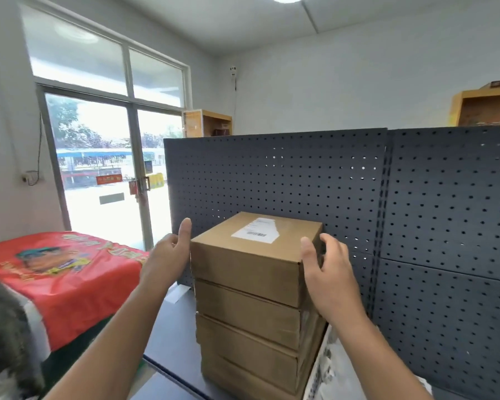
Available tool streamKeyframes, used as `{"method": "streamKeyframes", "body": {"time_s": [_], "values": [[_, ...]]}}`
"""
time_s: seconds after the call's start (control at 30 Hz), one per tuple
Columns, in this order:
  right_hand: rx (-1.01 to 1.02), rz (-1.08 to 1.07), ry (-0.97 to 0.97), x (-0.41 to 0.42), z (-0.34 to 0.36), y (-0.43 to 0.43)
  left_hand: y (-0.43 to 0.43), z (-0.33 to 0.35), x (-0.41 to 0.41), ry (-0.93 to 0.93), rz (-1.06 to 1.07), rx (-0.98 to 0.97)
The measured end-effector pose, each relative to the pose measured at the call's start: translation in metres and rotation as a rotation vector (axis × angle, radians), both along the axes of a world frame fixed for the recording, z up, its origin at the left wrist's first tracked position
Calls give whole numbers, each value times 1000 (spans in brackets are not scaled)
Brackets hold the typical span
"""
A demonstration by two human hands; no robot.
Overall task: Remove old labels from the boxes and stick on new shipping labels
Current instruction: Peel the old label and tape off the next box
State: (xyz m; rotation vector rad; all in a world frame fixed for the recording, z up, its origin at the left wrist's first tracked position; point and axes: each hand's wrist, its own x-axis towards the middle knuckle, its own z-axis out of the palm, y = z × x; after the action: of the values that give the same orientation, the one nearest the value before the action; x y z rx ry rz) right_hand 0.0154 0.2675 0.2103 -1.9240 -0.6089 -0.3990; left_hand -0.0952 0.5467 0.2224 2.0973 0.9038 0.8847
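At frame centre, the top box [243,269], its label [256,230] upward, lies between left hand [169,252] and right hand [326,267]; each grip is wide, holding nothing, equally near.

Label [256,230] on top box [248,261] of stack, pegboard [344,183] behind, hands flanking it
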Motion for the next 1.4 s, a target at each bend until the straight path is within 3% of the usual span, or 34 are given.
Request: {"method": "streamKeyframes", "body": {"time_s": [0.2,0.37,0.57,1.4], "values": [[98,87,172,0,3,19,1,8,25,-92,-121,-268],[135,108,257,3,-3,18,0,0,39,-131,-118,-292],[157,178,410,3,1,17,3,-2,44,-164,-168,-590],[523,371,461,-31,9,-52,-92,20,-10,-289,-272,-505]]}}
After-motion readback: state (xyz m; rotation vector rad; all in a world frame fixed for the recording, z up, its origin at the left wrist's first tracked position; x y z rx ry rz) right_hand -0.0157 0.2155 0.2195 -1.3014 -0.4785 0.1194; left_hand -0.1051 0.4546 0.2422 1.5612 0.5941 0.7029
